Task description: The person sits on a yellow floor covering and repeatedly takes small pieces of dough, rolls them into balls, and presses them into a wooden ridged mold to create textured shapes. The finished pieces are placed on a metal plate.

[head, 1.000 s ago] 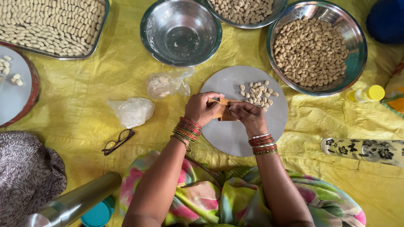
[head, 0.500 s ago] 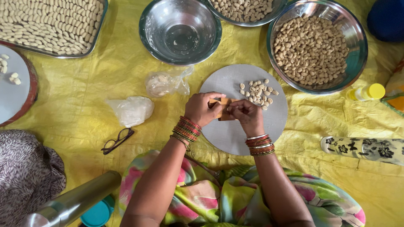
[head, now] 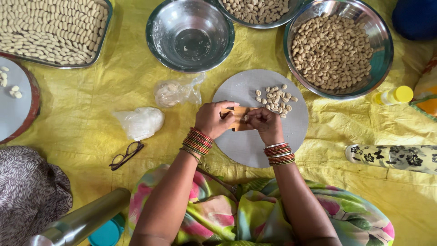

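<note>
Wooden board: small ridged wooden board (head: 237,118) lies on the grey round slab, long axis running left to right, its ridges crossing the short way
Yellow sheet: crinkled yellow sheet (head: 91,98) covers the ground under everything
Tray: metal tray (head: 105,27) at top left, packed with rows of pale shaped pieces
Full bowl: steel bowl (head: 381,54) at upper right, heaped with small tan pieces
Empty bowl: steel bowl (head: 157,23) at top middle, bare inside
Grey round slab: grey round slab (head: 255,146) just in front of the person, with a small heap of shaped pieces (head: 275,99) on its far part
Left hand: left hand (head: 213,119) curls over the board's left end, fingers closed on it
Right hand: right hand (head: 264,124) is bunched, fingertips pressing a tiny bit of dough (head: 246,117) onto the board
Change: both hands sit where they did half a second ago; the right fingertips are now down on the ridges
Packages: two clear bags, one crumpled (head: 175,91) near the slab, one holding a white lump (head: 140,122) further left; yellow-capped bottle (head: 395,95) at right
</note>
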